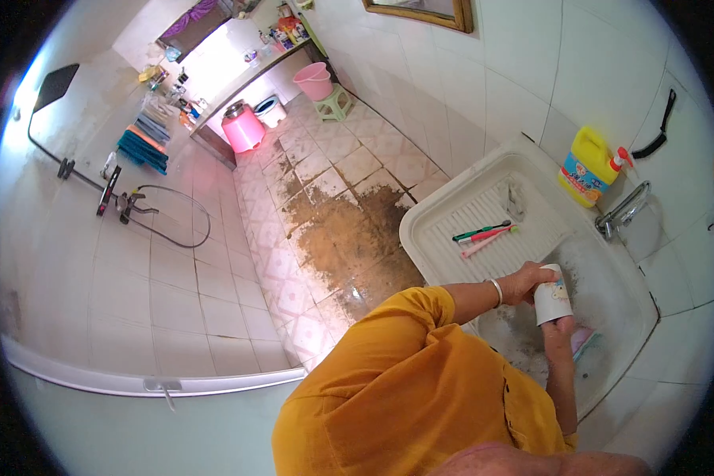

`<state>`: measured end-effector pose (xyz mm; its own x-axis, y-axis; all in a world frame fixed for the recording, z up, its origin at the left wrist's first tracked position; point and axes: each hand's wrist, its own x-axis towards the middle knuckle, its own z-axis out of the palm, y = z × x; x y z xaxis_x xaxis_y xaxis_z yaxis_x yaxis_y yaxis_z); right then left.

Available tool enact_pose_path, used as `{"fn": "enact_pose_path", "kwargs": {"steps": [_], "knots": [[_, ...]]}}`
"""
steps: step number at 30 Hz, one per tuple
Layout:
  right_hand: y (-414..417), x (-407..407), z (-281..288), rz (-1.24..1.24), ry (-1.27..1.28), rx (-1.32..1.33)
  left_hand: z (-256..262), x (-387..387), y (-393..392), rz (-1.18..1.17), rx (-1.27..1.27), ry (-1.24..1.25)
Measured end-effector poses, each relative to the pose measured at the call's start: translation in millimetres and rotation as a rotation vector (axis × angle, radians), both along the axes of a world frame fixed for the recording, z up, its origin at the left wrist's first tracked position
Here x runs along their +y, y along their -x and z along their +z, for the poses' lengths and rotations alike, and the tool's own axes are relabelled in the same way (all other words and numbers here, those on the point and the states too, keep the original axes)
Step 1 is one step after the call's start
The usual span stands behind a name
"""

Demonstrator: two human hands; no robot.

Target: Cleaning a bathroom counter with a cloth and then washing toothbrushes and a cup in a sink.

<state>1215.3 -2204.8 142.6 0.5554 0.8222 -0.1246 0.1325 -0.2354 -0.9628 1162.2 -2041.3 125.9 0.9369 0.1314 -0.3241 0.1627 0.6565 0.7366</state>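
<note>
A white cup (553,297) with a cartoon print is held tilted over the basin of a washboard sink (413,229). My left hand (526,282), with a bangle on its wrist, grips the cup's upper end. At the cup's lower end is my right hand (562,326), its fingers reaching into the mouth. Those fingers are hidden, so whether they hold anything cannot be seen. Beside my right wrist, a pink and green item (584,342), possibly a cloth, lies in the basin. Several toothbrushes (485,235) rest on the ribbed washboard.
A yellow detergent jug (589,163) with a red pump stands on the sink's edge near the chrome faucet (622,211). A black-handled brush (660,131) hangs on the tiled wall. Brown stains cover the floor (339,238). Farther off, a pink bucket (313,81) sits on a green stool (334,104).
</note>
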Motion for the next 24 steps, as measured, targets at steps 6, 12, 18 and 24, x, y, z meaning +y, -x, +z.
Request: {"fn": "enact_pose_path", "kwargs": {"steps": [6, 12, 18, 24], "knots": [[8, -14, -28, 0.14, -0.091, -0.835, 23, -6, 8, 0.033, 0.102, -0.264], [10, -2, -28, -0.204, -0.599, 0.853, 15, -18, 26, 0.172, 0.026, -0.176], [5, -19, -49, -0.089, -0.287, -0.02, 17, -28, 31, 0.2, -0.038, -0.115], [16, -15, -29, 0.103, -0.229, -0.624, 3, -30, 30, 0.214, 0.114, -0.142]]}}
